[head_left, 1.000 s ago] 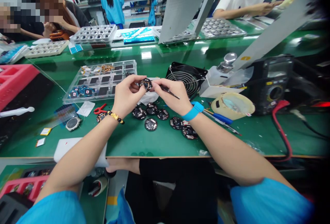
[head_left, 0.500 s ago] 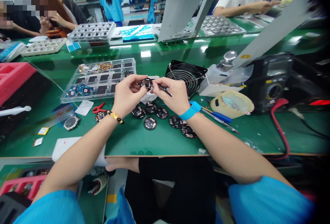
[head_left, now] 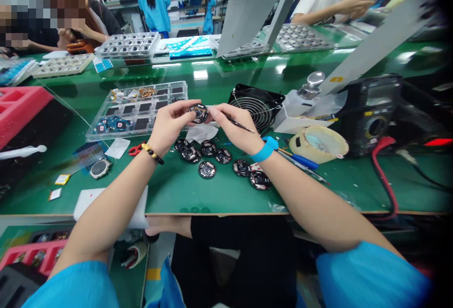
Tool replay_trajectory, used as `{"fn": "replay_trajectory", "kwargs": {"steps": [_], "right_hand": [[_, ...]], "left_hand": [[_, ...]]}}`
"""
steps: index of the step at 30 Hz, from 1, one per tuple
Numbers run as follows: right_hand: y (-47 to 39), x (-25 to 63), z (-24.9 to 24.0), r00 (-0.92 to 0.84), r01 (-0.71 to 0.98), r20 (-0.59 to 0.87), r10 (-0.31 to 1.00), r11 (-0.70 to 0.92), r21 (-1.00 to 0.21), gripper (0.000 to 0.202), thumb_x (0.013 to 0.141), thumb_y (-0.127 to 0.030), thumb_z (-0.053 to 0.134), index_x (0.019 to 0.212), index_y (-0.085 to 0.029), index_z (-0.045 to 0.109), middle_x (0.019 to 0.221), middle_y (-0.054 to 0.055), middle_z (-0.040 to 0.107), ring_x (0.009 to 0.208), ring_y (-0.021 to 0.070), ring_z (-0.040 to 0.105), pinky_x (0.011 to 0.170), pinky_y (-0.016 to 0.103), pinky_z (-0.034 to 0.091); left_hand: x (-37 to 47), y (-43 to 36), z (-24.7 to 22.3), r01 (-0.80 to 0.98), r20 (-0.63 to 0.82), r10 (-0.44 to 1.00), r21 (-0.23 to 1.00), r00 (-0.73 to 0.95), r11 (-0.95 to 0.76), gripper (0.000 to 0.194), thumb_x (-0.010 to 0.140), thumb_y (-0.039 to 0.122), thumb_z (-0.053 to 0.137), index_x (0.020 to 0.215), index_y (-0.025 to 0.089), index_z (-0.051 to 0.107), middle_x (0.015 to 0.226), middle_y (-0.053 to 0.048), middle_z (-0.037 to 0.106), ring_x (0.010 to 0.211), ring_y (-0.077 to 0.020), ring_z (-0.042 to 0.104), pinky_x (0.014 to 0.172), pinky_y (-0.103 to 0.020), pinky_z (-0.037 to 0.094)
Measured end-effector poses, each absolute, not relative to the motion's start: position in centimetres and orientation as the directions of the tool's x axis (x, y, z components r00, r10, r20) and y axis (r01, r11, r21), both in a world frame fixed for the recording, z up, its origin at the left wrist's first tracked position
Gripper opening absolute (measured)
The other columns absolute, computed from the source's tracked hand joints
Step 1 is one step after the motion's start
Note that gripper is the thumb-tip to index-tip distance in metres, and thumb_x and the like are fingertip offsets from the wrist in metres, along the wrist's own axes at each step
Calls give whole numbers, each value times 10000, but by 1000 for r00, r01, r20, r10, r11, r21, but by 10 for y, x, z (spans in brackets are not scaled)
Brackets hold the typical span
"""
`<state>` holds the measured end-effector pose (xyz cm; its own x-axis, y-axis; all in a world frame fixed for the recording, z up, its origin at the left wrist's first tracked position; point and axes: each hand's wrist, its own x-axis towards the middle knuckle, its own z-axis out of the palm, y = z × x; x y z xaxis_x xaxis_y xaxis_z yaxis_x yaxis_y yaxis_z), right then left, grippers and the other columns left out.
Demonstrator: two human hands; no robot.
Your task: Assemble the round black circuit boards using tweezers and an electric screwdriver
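Between the fingers of my left hand (head_left: 169,126) is a round black electronic module (head_left: 198,113), tilted so its inner face shows. My right hand (head_left: 236,126) grips a pair of dark tweezers (head_left: 242,125) like a pen; the back end sticks out past the knuckles, and the tip at the module's right edge is hidden by fingers. Below the hands, several similar round modules lie on the green bench, one by itself (head_left: 207,169) in front. A crumpled white sheet (head_left: 202,133) lies just under the held module.
Behind my left hand stands a clear compartment tray (head_left: 136,109) with small parts. A black fan (head_left: 256,107), a white holder with a pump bottle (head_left: 311,86), a yellowish round dish (head_left: 318,143) and a multimeter (head_left: 377,109) are to the right. Red pliers (head_left: 136,149) lie left.
The module has turned to show more of its face, and my left hand has shifted slightly left. My right hand has drawn a little to the right, with the tweezers tilted.
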<state>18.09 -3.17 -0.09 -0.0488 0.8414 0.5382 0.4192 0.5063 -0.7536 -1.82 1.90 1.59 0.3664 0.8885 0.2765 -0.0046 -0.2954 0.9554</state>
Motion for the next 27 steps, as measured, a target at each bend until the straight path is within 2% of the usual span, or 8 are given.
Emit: {"fn": "replay_trajectory", "kwargs": {"steps": [6, 13, 17, 19, 21, 24, 27], "right_hand": [[-31, 183, -1, -62, 374, 534, 843, 516, -771, 308, 991, -526, 654, 978, -233, 749, 950, 16, 783, 895, 200, 715, 809, 314, 546], [-32, 184, 0, -157, 439, 617, 771, 614, -656, 388, 1051, -526, 540, 868, -219, 694, 893, 35, 722, 859, 201, 658, 811, 336, 506], [-30, 189, 0, -148, 545, 679, 719, 632, -551, 394, 1074, -507, 494, 890, -222, 696, 889, 45, 707, 857, 201, 653, 810, 346, 501], [-30, 191, 1, -127, 575, 680, 722, 612, -543, 399, 1087, -493, 467, 903, -227, 700, 891, 40, 714, 858, 200, 664, 816, 350, 509], [-29, 192, 2, -93, 567, 678, 729, 599, -565, 387, 1093, -473, 458, 926, -230, 708, 918, 38, 734, 886, 201, 686, 835, 355, 525], [-28, 190, 2, -50, 519, 691, 721, 610, -598, 243, 1042, -434, 587, 1019, -233, 722, 1014, 40, 767, 945, 208, 715, 848, 354, 560], [-28, 187, 0, -38, 496, 703, 710, 624, -604, 179, 965, -387, 710, 1065, -240, 724, 1055, 38, 778, 957, 216, 733, 835, 356, 593]], "left_hand": [[-21, 19, 18, -39, 216, 884, 975, 414, -220, 349, 798, 225, 773, 1143, 215, 822, 1089, -65, 812, 913, -180, 746, 755, -285, 658], [-26, 20, 22, -2, 187, 851, 977, 490, -213, 352, 790, 212, 764, 1134, 213, 835, 1023, -67, 823, 855, -195, 751, 703, -298, 649], [-22, 15, 23, 24, 206, 789, 963, 579, -268, 340, 800, 200, 754, 1129, 216, 837, 1143, -69, 813, 919, -215, 752, 720, -310, 653], [-19, 13, 22, 24, 220, 789, 958, 574, -285, 349, 813, 203, 741, 1150, 217, 829, 1195, -67, 799, 937, -208, 747, 742, -309, 658], [-17, 14, 19, 30, 219, 818, 961, 532, -277, 353, 827, 214, 729, 1169, 204, 819, 1119, -66, 809, 911, -193, 743, 765, -309, 663], [-17, 18, 14, 38, 223, 852, 961, 473, -272, 356, 830, 225, 733, 1175, 183, 809, 924, -47, 794, 827, -169, 727, 762, -309, 666], [-17, 20, 11, 36, 280, 857, 944, 433, -327, 347, 833, 221, 732, 1170, 183, 802, 899, -36, 775, 781, -152, 704, 738, -307, 663]]}}
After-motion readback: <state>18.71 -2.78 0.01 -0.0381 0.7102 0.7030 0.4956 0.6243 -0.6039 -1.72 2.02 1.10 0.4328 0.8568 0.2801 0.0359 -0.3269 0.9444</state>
